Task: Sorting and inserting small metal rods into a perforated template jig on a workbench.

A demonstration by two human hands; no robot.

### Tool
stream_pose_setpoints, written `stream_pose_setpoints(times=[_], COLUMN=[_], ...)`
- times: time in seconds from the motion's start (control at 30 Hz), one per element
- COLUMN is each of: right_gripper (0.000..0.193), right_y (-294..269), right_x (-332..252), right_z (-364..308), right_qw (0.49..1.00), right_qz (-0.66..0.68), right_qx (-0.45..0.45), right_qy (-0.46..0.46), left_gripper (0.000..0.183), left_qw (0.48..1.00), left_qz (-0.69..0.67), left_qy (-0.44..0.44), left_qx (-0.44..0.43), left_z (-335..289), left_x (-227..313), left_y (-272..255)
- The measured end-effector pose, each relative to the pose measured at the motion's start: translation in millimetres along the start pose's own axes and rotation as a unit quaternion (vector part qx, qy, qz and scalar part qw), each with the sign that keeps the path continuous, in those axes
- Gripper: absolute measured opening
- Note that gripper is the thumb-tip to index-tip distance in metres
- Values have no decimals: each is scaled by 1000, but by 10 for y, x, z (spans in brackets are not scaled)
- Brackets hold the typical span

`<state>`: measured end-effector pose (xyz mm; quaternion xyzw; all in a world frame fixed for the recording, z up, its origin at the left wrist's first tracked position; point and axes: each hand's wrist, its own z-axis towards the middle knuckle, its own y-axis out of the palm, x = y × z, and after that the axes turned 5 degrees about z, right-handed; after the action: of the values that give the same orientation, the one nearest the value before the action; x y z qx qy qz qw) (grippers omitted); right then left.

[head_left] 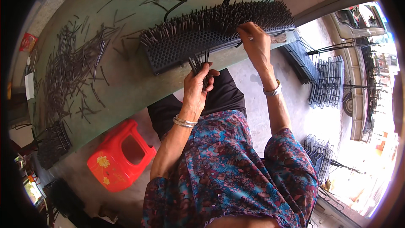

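A long black rack [171, 56] with a honeycomb of holes lies along the table's near edge. Thin dark sticks [211, 19] stand packed upright in its far rows, while holes in the near left part show bare. My left hand [196, 88], just in front of the rack, is closed round a small bundle of dark sticks [197, 62] that point up and away. At the rack's right half, my right hand [256, 44] is pinched at the near edge of the standing sticks. Whatever lies between its fingertips is too hidden to make out.
Loose dark sticks [67, 63] are heaped across the green tabletop [126, 80] on the left. A red plastic stool [120, 156] stands below the table's edge. Several blue-black racks [327, 82] with long wire handles rest on the floor to the right, near a parked vehicle [358, 19].
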<state>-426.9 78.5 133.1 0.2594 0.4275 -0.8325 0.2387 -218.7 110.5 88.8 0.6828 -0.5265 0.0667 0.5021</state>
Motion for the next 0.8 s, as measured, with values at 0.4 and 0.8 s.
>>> stream_pose_setpoints(times=[0.4, 0.8], right_gripper=[10, 29], right_y=[71, 57], right_x=[-70, -414], right_z=[-68, -177], right_qw=[994, 930], right_qz=[-97, 182], right_qx=[-20, -259], right_qy=[50, 185], left_gripper=[25, 23], left_qw=[1000, 1000], left_qz=[0, 27], left_qy=[9, -1], left_qx=[5, 6], left_z=[-25, -55], left_x=[0, 31], left_y=[30, 36])
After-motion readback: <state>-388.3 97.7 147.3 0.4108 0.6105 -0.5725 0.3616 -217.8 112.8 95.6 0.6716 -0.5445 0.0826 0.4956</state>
